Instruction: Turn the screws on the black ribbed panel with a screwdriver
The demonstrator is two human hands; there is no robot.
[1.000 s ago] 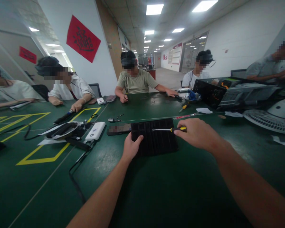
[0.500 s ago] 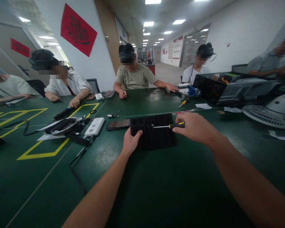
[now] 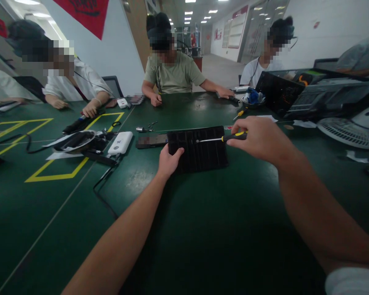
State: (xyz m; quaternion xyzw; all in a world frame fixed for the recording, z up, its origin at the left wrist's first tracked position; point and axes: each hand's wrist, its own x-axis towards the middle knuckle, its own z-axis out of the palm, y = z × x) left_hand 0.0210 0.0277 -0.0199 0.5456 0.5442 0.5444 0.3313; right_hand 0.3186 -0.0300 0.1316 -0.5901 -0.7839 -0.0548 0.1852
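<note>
A flat black ribbed panel (image 3: 199, 153) lies on the green table (image 3: 203, 229) in front of me. My left hand (image 3: 169, 162) grips its near left corner, thumb on top. My right hand (image 3: 260, 139) is closed on a screwdriver (image 3: 221, 139) with a yellow and black handle; its metal shaft points left, with the tip over the panel's upper middle. A dark phone (image 3: 150, 141) lies just left of the panel.
A white power bank (image 3: 120, 142), black cables and a bowl-like dish (image 3: 76, 141) lie to the left. Loose screws (image 3: 146, 128) sit beyond the phone. Opened laptops (image 3: 310, 96) and a white fan (image 3: 353, 131) stand at right. Several people sit around the far side.
The view has tilted downward, so everything sits higher in the frame. Both hands keep their hold; the screwdriver tip stays over the panel's upper middle.
</note>
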